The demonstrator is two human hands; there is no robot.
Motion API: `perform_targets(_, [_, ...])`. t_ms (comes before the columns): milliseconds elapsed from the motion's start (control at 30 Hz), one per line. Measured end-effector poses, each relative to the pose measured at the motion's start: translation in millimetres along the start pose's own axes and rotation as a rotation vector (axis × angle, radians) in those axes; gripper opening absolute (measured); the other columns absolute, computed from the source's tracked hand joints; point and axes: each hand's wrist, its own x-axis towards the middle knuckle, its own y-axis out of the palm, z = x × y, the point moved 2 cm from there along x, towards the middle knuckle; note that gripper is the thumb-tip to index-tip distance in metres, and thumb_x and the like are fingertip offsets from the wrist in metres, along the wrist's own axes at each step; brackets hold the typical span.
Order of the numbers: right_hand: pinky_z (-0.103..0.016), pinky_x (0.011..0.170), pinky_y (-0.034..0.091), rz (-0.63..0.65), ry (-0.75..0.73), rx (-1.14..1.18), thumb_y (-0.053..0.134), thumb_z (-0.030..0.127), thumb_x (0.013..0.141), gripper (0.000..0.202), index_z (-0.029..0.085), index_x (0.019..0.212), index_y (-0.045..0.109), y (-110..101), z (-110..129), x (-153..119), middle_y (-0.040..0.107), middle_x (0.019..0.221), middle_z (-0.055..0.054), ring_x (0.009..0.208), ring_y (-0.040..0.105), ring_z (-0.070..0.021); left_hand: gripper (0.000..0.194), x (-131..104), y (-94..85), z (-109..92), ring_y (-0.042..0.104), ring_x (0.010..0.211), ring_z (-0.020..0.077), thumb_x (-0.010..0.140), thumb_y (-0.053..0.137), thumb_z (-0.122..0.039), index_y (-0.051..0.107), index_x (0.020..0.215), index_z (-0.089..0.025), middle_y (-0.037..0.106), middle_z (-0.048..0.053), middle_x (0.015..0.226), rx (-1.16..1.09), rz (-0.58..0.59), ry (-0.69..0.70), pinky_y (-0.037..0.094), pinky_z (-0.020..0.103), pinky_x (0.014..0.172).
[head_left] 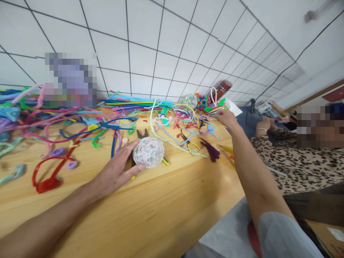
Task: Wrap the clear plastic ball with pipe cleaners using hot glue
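Readable text: none | white rectangular label [336, 234] on brown cardboard box [318, 236], lower right — print too small and blurred to read | flat dark-red panel [333, 93], far right — lettering indistinct | shiny red cylindrical container [224, 86] by white tiled wall [145, 53]: markings too blurred to tell

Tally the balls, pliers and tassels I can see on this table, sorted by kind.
Balls: 3 (near clear ball in the left hand, far clear ball, multicoloured ball)
Pliers: 2 (dark-jawed pliers, partly hidden by the near ball, and yellow-handled pliers)
Tassels: 1 (purple tassel)
Total: 6
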Motion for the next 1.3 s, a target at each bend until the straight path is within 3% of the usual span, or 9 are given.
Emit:
perform_targets(167, [-0.029,0.077,0.052,0.318,-0.173,-0.164,0.079,0.028,0.071,0.012,0.024,0.082,0.080,27,7,-9,0.080,0.087,-0.003,0.087,0.072,-0.0230,0.079,0,-0.5,0,0.044,0.157,0.0400,0.102,0.057,-0.062,0.032,0.165,-0.023,0.045,0.017,0.169,0.002,0.004,-0.007,0.030,0.064,0.134])
perform_targets(300, [-0.030,0.080,0.050,0.387,-0.280,-0.205,0.083,0.033,0.071,0.019,0.025,0.088,0.080,45,15,-20,0.080,0.097,-0.006,0.094,0.070,-0.0247,0.080,-1,0.6,1,0.043,0.158,0.0401,0.101,0.058,-0.062,0.032,0.166,-0.024,0.044,0.017,0.170,-0.004,0.004,-0.004,0.030,0.064,0.134])
perform_targets(467, [-0.030,0.080,0.048,0.279,-0.299,-0.097,0.075,0.030,0.079,0.008,0.023,0.080,0.076,45,14,-24,0.080,0.096,-0.008,0.093,0.069,-0.0235,0.081,-2,2.6,4,0.040,0.159,0.0417,0.100,0.059,-0.063,0.032,0.166,-0.025,0.045,0.016,0.169,-0.001,-0.018,-0.027,0.030,0.066,0.133])
perform_targets(667, [-0.032,0.072,0.049,0.026,-0.170,0.115,0.065,0.034,0.084,0.015,0.021,0.088,0.072,9,-4,-17,0.076,0.083,-0.004,0.076,0.065,-0.0208,0.080,-2,2.5,3,0.040,0.159,0.0409,0.101,0.057,-0.062,0.032,0.166,-0.023,0.045,0.017,0.169,0.018,-0.024,-0.011,0.031,0.065,0.133])
perform_targets(800, [-0.033,0.073,0.051,-0.084,-0.128,0.254,0.065,0.035,0.083,0.018,0.021,0.093,0.072,-10,-3,-16,0.076,0.084,-0.004,0.073,0.064,-0.0193,0.081,-1,2.1,3,0.042,0.158,0.0403,0.101,0.058,-0.062,0.031,0.166,-0.023,0.045,0.017,0.169,0.009,-0.012,-0.001,0.031,0.065,0.133])
perform_targets(1167, [-0.032,0.071,0.051,-0.239,-0.159,0.473,0.066,0.028,0.081,0.015,0.024,0.094,0.073,-32,38,-35,0.069,0.076,0.001,0.072,0.062,-0.0188,0.080,1,-0.9,-3,0.043,0.157,0.0398,0.101,0.057,-0.061,0.032,0.165,-0.021,0.046,0.019,0.168,0.007,0.005,-0.002,0.030,0.064,0.133])
perform_targets(1300, [-0.032,0.068,0.049,-0.251,-0.223,0.561,0.069,0.034,0.083,0.012,0.026,0.089,0.074,-44,64,-53,0.066,0.073,0.002,0.068,0.058,-0.0178,0.080,2,-3.1,-6,0.046,0.155,0.0389,0.101,0.057,-0.061,0.032,0.166,-0.021,0.047,0.018,0.167,-0.003,0.005,0.002,0.034,0.062,0.132])
